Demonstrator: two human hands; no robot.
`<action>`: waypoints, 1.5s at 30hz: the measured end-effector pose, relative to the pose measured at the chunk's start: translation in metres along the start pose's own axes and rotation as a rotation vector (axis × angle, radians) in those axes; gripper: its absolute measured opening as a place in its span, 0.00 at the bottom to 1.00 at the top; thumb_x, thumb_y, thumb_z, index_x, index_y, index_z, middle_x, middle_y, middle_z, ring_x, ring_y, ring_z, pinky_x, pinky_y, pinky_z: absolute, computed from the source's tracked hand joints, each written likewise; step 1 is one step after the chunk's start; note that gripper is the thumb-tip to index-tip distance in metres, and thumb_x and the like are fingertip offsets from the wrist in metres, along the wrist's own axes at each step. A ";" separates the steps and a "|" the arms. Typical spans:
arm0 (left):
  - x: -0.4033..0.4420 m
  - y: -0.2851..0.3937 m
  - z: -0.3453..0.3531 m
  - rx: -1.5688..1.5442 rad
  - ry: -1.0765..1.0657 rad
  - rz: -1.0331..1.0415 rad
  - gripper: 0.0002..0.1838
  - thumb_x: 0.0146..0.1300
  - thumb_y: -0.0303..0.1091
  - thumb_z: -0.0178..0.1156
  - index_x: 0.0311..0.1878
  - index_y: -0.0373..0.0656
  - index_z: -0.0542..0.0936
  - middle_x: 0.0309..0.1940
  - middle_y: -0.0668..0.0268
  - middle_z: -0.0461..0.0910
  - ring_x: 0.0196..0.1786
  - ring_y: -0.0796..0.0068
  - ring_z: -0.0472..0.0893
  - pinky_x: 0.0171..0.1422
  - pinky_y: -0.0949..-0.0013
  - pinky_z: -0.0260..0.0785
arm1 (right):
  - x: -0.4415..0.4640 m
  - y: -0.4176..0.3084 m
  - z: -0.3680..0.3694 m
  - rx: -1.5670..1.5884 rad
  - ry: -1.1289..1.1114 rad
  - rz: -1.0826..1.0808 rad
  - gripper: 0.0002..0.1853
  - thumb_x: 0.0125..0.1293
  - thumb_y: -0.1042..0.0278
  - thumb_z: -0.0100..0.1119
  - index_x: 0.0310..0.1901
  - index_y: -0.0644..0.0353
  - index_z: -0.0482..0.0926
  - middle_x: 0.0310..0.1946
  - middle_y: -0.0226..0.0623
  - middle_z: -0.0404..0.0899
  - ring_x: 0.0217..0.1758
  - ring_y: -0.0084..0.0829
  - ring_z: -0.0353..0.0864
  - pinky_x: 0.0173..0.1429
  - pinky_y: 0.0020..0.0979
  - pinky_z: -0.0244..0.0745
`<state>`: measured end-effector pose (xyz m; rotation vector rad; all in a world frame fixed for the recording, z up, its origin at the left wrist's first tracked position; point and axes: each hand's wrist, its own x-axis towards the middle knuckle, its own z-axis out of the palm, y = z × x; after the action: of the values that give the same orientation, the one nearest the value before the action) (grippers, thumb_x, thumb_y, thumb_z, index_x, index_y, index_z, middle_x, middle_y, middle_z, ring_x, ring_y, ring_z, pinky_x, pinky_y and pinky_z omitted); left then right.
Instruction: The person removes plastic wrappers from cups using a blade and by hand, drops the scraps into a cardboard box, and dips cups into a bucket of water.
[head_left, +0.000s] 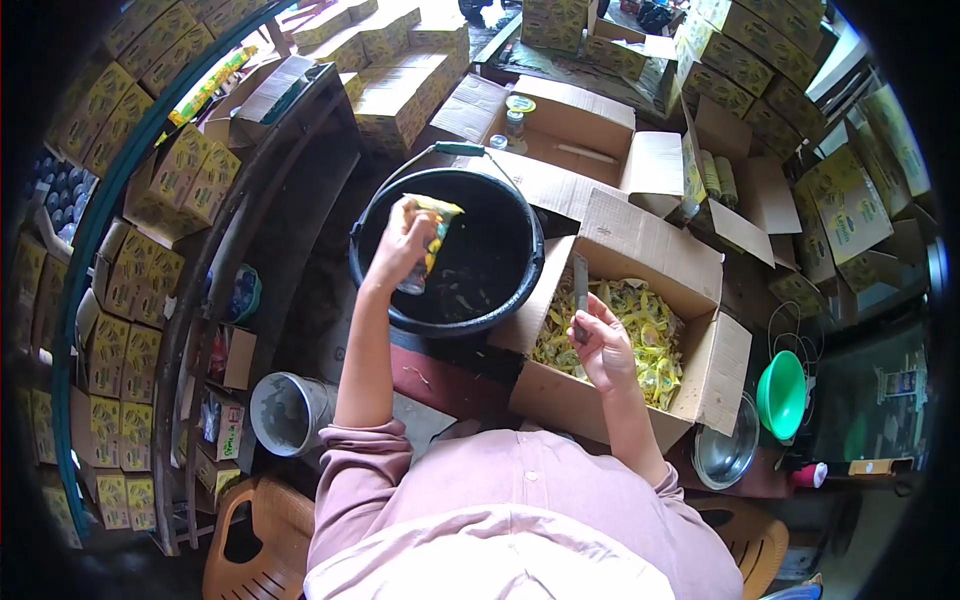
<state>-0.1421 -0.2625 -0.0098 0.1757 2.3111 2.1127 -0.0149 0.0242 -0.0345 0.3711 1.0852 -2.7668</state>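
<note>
My left hand (400, 248) is closed around a yellow-and-green printed packet (435, 235), held over the left part of a black bucket (505, 235). Dark residue and a few pale scraps show on the bucket's bottom. My right hand (606, 345) grips a flat, grey, blade-like strip (581, 278) that points away from me. That hand is above an open cardboard box (650, 235) full of yellow packets or wrappers (640, 320). Whether these are filled I cannot tell.
Another open carton (580, 105) with jars (515, 122) stands behind. A grey pail (288, 412) is at left, a green bowl (780, 395) and a glass bowl (727, 450) at right. Printed cartons (140, 270) fill the left shelves. An orange chair (265, 535) stands behind me.
</note>
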 end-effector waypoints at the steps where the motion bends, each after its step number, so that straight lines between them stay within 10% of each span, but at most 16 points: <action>1: 0.000 0.002 -0.002 0.080 0.092 0.084 0.30 0.57 0.40 0.60 0.55 0.33 0.59 0.41 0.62 0.72 0.41 0.75 0.74 0.47 0.76 0.67 | -0.004 0.000 -0.001 0.009 -0.005 0.000 0.16 0.58 0.80 0.55 0.48 0.55 0.74 0.33 0.30 0.79 0.35 0.23 0.79 0.41 0.26 0.76; 4: -0.020 0.040 0.006 0.430 0.255 0.059 0.40 0.48 0.41 0.69 0.57 0.35 0.56 0.47 0.53 0.72 0.48 0.66 0.76 0.53 0.68 0.68 | -0.019 -0.005 -0.010 0.032 0.020 -0.001 0.17 0.56 0.81 0.56 0.48 0.57 0.74 0.35 0.31 0.79 0.35 0.22 0.79 0.41 0.25 0.76; 7: -0.026 0.034 0.002 1.134 -0.080 -0.073 0.45 0.35 0.40 0.71 0.56 0.34 0.61 0.49 0.51 0.72 0.52 0.55 0.75 0.57 0.61 0.67 | -0.034 -0.013 -0.027 0.038 0.035 -0.029 0.17 0.56 0.82 0.56 0.48 0.58 0.73 0.36 0.30 0.79 0.36 0.21 0.79 0.41 0.24 0.76; 8: -0.025 0.038 0.001 1.280 -0.412 -0.475 0.45 0.32 0.41 0.72 0.56 0.35 0.63 0.52 0.50 0.70 0.53 0.58 0.75 0.57 0.64 0.67 | -0.039 -0.015 -0.033 0.037 0.037 -0.043 0.17 0.56 0.82 0.56 0.48 0.58 0.73 0.37 0.30 0.79 0.36 0.21 0.79 0.41 0.24 0.76; 11: -0.035 0.043 0.013 1.331 -0.230 -0.351 0.40 0.37 0.42 0.71 0.53 0.38 0.65 0.50 0.52 0.68 0.54 0.56 0.71 0.56 0.61 0.68 | -0.054 -0.024 -0.042 0.021 0.074 -0.067 0.17 0.57 0.81 0.55 0.49 0.57 0.73 0.34 0.29 0.78 0.34 0.21 0.78 0.40 0.24 0.75; 16: -0.060 0.041 0.036 0.964 0.124 0.107 0.38 0.46 0.41 0.68 0.57 0.37 0.62 0.47 0.53 0.69 0.51 0.53 0.72 0.54 0.59 0.68 | -0.082 -0.033 -0.067 0.009 0.061 -0.103 0.16 0.56 0.81 0.56 0.47 0.59 0.74 0.37 0.31 0.78 0.37 0.19 0.77 0.43 0.22 0.72; 19: -0.089 0.054 0.081 0.425 0.166 0.309 0.37 0.53 0.36 0.65 0.62 0.33 0.57 0.48 0.53 0.71 0.44 0.68 0.76 0.44 0.69 0.73 | -0.092 -0.042 -0.076 -0.088 0.109 -0.194 0.15 0.55 0.83 0.56 0.46 0.61 0.74 0.37 0.31 0.78 0.37 0.20 0.76 0.42 0.21 0.73; 24: -0.146 0.063 0.168 -0.134 -0.082 0.199 0.21 0.56 0.27 0.50 0.55 0.38 0.62 0.42 0.62 0.71 0.33 0.84 0.72 0.30 0.80 0.67 | -0.106 -0.076 -0.075 -0.649 0.105 -0.476 0.15 0.54 0.83 0.59 0.45 0.62 0.75 0.28 0.29 0.78 0.31 0.17 0.75 0.40 0.18 0.70; 28: -0.163 0.054 0.210 0.131 -0.053 0.553 0.25 0.52 0.28 0.58 0.54 0.35 0.63 0.42 0.57 0.74 0.38 0.70 0.78 0.39 0.71 0.72 | -0.113 -0.122 -0.060 -1.136 -0.008 -0.990 0.10 0.50 0.83 0.62 0.35 0.59 0.80 0.23 0.32 0.77 0.26 0.23 0.74 0.34 0.22 0.68; 32: -0.183 0.080 0.239 0.309 -0.011 0.431 0.31 0.45 0.31 0.67 0.52 0.34 0.64 0.42 0.52 0.76 0.43 0.60 0.79 0.45 0.64 0.72 | -0.122 -0.155 -0.051 -1.478 -0.216 -1.367 0.12 0.45 0.84 0.61 0.32 0.56 0.81 0.27 0.34 0.76 0.32 0.31 0.75 0.36 0.29 0.70; 41: -0.179 0.088 0.260 0.384 0.002 0.405 0.33 0.41 0.29 0.69 0.52 0.37 0.65 0.40 0.50 0.75 0.45 0.52 0.77 0.49 0.61 0.71 | -0.124 -0.172 -0.055 -1.729 -0.283 -1.512 0.11 0.45 0.76 0.60 0.34 0.54 0.82 0.32 0.28 0.76 0.38 0.29 0.76 0.45 0.33 0.73; 45: -0.170 0.089 0.264 0.379 0.047 0.472 0.32 0.39 0.27 0.68 0.51 0.36 0.68 0.36 0.58 0.78 0.37 0.67 0.80 0.43 0.68 0.73 | -0.114 -0.180 -0.056 -1.780 -0.322 -1.520 0.11 0.45 0.73 0.60 0.35 0.54 0.82 0.31 0.29 0.76 0.36 0.29 0.75 0.43 0.32 0.73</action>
<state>0.0547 -0.0076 0.0426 0.7470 2.9093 1.8086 0.0638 0.1983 0.0742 -1.4349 3.6080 -0.6715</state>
